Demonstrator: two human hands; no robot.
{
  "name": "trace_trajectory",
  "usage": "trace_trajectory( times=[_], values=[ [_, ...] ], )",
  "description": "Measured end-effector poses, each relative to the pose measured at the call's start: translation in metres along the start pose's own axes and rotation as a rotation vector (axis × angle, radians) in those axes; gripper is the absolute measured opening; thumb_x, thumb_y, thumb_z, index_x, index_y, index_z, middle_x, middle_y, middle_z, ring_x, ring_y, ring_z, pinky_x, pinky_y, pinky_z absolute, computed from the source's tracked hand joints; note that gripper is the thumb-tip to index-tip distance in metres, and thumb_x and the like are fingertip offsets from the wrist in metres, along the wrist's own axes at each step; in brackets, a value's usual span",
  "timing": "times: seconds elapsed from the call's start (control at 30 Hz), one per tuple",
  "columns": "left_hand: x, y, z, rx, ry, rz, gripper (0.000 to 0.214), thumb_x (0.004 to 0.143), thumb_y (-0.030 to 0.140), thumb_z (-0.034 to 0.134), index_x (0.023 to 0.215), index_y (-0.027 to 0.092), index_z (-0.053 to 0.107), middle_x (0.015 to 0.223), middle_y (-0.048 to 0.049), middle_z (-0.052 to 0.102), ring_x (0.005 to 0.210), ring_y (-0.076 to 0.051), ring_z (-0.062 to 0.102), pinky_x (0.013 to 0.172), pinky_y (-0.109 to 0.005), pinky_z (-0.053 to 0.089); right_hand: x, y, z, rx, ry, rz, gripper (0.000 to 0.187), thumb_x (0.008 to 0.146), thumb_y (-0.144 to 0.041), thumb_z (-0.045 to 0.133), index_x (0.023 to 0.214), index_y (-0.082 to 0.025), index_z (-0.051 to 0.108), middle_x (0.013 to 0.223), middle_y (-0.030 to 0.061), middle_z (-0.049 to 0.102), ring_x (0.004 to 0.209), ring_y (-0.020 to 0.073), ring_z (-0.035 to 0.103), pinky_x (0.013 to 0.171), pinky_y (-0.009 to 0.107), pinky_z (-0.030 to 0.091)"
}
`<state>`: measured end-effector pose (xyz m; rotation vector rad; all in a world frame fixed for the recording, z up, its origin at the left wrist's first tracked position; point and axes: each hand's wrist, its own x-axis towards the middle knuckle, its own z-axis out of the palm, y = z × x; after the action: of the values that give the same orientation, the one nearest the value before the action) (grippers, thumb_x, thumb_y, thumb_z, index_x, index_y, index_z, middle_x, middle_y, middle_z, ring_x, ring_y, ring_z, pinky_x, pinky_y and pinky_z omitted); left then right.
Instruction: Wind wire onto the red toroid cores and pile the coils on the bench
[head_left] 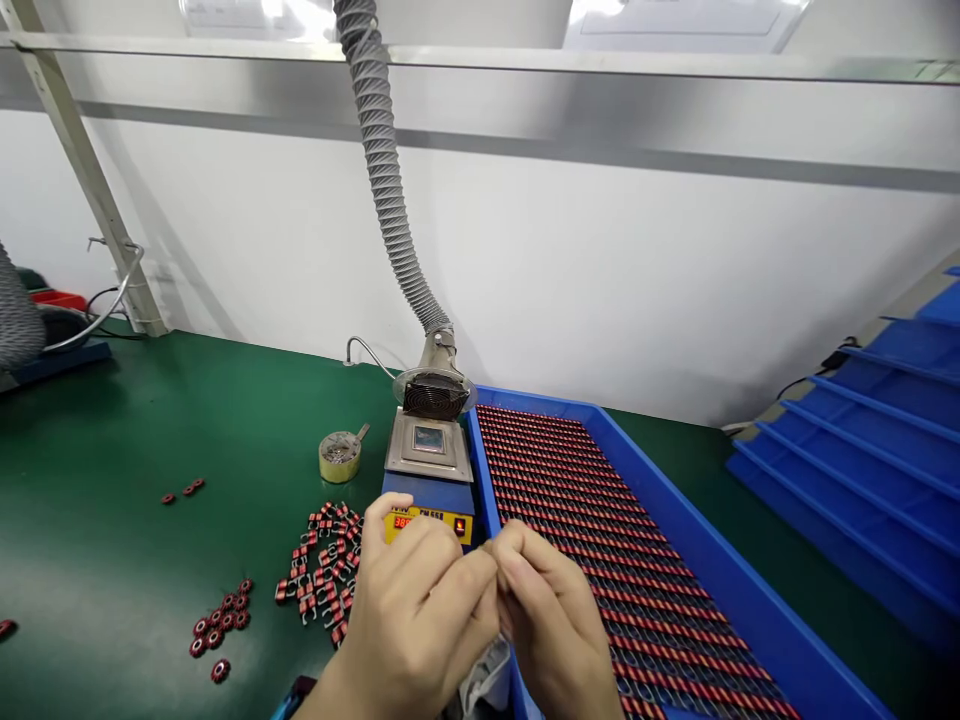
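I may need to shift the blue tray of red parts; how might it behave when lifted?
Probably heavy: the blue tray holds many rows of red parts. Being long, it might flex; tilting could shift those closely packed rows.

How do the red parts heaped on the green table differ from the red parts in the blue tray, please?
The heaped parts lie jumbled at many angles, while the tray parts are lined up in close rows. The heaped parts rest directly on the green table; the tray parts sit inside the blue tray. The heaped parts are far fewer than the tray parts. Both are small and mainly red.
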<state>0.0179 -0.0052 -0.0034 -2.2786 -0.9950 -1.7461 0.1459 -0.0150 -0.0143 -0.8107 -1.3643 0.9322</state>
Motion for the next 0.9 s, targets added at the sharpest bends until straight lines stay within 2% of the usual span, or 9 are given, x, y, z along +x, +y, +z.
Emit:
trace_trajectory(
  times=[0.03, 0.1, 0.23, 0.4, 0.53, 0.6, 0.67, 0.8, 0.9],
  values=[
    [0.001, -0.001, -0.001, -0.013, 0.003, -0.004, 0.019, 0.087, 0.005, 0.054, 0.078, 0.021, 0.06, 0.061, 0.0058, 0.062, 0.058, -0.011, 0.059, 0.092, -0.04, 0.04, 0.001, -0.001, 0.001, 0.166, -0.022, 0.083, 0.039, 0.1, -0.033, 0.048, 0.063, -0.022, 0.048, 0.049, -0.0052, 0.041, 0.043, 0.0131, 0.041, 0.043, 0.025, 0.037],
    [0.004, -0.002, -0.005, -0.089, -0.017, -0.048, 0.021, 0.086, 0.003, 0.053, 0.075, 0.021, 0.057, 0.061, 0.0066, 0.062, 0.056, -0.01, 0.058, 0.087, -0.037, 0.043, 0.004, -0.003, 0.001, 0.309, -0.021, 0.058, 0.042, 0.1, -0.036, 0.051, 0.06, -0.021, 0.052, 0.045, -0.0048, 0.044, 0.042, 0.0131, 0.045, 0.044, 0.024, 0.041],
    [0.009, -0.007, -0.011, -0.297, -0.127, -0.169, 0.021, 0.083, 0.003, 0.053, 0.075, 0.022, 0.055, 0.063, 0.0056, 0.062, 0.057, -0.011, 0.056, 0.073, -0.031, 0.047, 0.006, -0.001, -0.001, 0.0, 0.064, -0.267, 0.007, 0.091, -0.02, 0.069, 0.089, -0.024, 0.075, 0.075, 0.0024, 0.074, 0.07, 0.017, 0.069, 0.067, 0.025, 0.056],
    [0.01, -0.008, -0.012, -0.384, -0.175, -0.247, 0.02, 0.084, 0.004, 0.053, 0.074, 0.021, 0.057, 0.064, 0.0033, 0.061, 0.062, -0.013, 0.056, 0.068, -0.029, 0.047, 0.003, 0.005, -0.003, -0.238, 0.111, -0.526, 0.034, 0.084, 0.001, 0.066, 0.103, -0.026, 0.075, 0.083, 0.0037, 0.077, 0.074, 0.0221, 0.072, 0.069, 0.035, 0.061],
    [0.01, -0.005, -0.009, -0.235, -0.099, -0.121, 0.021, 0.082, 0.001, 0.053, 0.073, 0.02, 0.056, 0.061, 0.0059, 0.06, 0.055, -0.01, 0.056, 0.075, -0.03, 0.046, 0.001, 0.006, -0.004, -0.484, 0.092, -0.662, 0.034, 0.083, 0.005, 0.057, 0.101, -0.021, 0.069, 0.082, 0.0049, 0.073, 0.075, 0.0214, 0.071, 0.068, 0.034, 0.058],
    [0.008, -0.004, -0.006, -0.106, -0.061, -0.041, 0.021, 0.082, 0.001, 0.054, 0.074, 0.02, 0.058, 0.061, 0.006, 0.061, 0.054, -0.009, 0.057, 0.084, -0.033, 0.044, 0.001, 0.005, -0.003, -0.533, 0.075, -0.572, 0.024, 0.089, -0.002, 0.051, 0.092, -0.022, 0.063, 0.075, 0.0031, 0.067, 0.068, 0.0189, 0.067, 0.063, 0.03, 0.054],
    [0.003, -0.003, -0.003, -0.005, -0.033, 0.021, 0.02, 0.085, 0.002, 0.054, 0.079, 0.02, 0.06, 0.061, 0.0056, 0.062, 0.056, -0.01, 0.059, 0.091, -0.037, 0.041, 0.0, 0.003, 0.0, -0.458, 0.079, -0.36, 0.023, 0.098, -0.014, 0.046, 0.081, -0.023, 0.057, 0.067, 0.0003, 0.058, 0.058, 0.0164, 0.058, 0.054, 0.027, 0.047],
    [-0.001, -0.003, -0.001, 0.051, 0.018, 0.063, 0.018, 0.088, 0.006, 0.053, 0.082, 0.021, 0.062, 0.059, 0.0057, 0.061, 0.058, -0.012, 0.06, 0.095, -0.041, 0.038, 0.002, 0.001, 0.003, 0.161, -0.038, 0.147, 0.038, 0.1, -0.041, 0.049, 0.066, -0.024, 0.047, 0.049, -0.0086, 0.033, 0.036, 0.0111, 0.031, 0.035, 0.023, 0.028],
    [0.005, -0.003, -0.006, -0.082, -0.017, -0.021, 0.021, 0.084, 0.003, 0.053, 0.075, 0.021, 0.059, 0.059, 0.0067, 0.062, 0.055, -0.01, 0.058, 0.086, -0.036, 0.044, 0.003, -0.001, -0.001, 0.33, -0.023, 0.089, 0.041, 0.099, -0.042, 0.052, 0.063, -0.022, 0.051, 0.044, -0.0083, 0.037, 0.035, 0.0111, 0.039, 0.038, 0.022, 0.033]
  ],
)
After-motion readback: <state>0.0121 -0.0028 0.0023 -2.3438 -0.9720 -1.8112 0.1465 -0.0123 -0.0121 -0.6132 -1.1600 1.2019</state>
